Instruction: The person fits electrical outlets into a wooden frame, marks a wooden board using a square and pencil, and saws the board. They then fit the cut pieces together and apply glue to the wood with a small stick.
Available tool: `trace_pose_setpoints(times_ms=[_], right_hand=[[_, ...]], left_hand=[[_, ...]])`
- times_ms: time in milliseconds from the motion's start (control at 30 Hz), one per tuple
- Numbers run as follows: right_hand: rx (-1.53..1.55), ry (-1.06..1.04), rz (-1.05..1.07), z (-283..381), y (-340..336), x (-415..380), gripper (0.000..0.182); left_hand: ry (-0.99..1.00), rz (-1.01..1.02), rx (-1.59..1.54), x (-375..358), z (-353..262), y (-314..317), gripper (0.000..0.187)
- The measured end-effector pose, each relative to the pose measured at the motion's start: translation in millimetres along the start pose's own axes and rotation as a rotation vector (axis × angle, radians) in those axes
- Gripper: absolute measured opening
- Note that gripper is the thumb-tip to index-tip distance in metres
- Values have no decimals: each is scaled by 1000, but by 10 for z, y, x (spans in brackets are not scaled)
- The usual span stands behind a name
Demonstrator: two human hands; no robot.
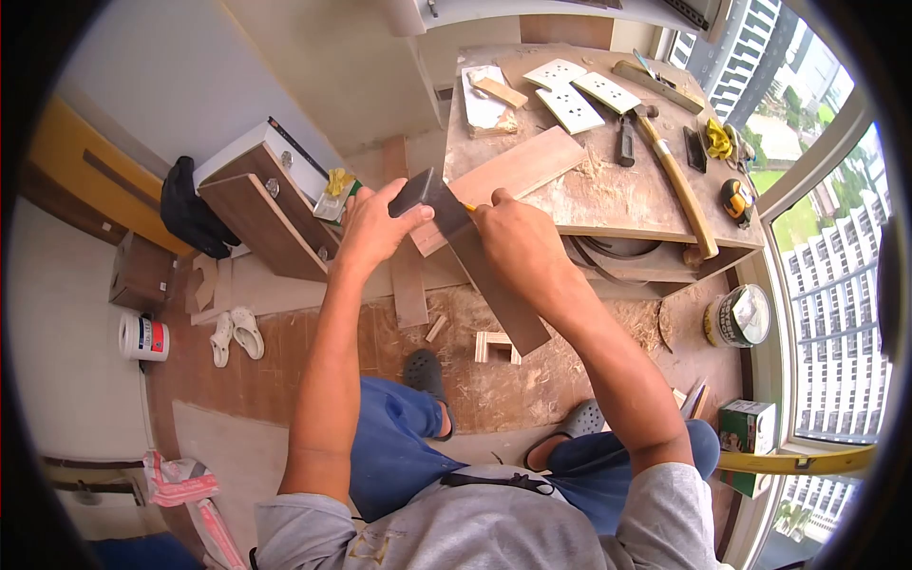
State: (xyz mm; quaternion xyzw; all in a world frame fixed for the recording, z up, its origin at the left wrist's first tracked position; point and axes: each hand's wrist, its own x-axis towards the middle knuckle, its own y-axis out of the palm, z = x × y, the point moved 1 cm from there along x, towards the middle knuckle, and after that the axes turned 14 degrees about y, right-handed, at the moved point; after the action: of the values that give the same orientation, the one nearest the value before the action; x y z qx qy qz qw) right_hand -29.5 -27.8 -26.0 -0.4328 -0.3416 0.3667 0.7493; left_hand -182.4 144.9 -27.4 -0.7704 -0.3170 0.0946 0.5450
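Note:
My left hand [376,226] grips a dark, flat-sided block [414,193] between its thumb and fingers, against the upper end of a narrow brown wooden strip [503,294]. The strip slants down to the right, past the front edge of the workbench. In my right hand [518,231] is a yellow pencil [467,206], its tip close to the strip's upper part. My right fingers are closed and partly cover the strip's edge. Behind both hands, a pale wooden board [532,163] lies across the bench corner.
The dusty workbench [589,207] carries a hammer [679,185], a chisel [625,142], white socket plates [573,107], a hand plane [657,87] and a tape measure [736,199]. A bucket [736,315] stands by the window. Wood shavings and a small wooden piece [497,346] lie on the floor.

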Motion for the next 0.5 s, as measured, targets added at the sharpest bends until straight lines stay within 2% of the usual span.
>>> trace_pose_setpoints(times_ms=[300,500], right_hand=[[-101,-102,-27,228,34,359,13],[-191,-117,41,249,-123,311,14]], left_hand=[[-25,20,-16,-14,30,-1,80],[-50,38,-20,-15,7,-34,80]])
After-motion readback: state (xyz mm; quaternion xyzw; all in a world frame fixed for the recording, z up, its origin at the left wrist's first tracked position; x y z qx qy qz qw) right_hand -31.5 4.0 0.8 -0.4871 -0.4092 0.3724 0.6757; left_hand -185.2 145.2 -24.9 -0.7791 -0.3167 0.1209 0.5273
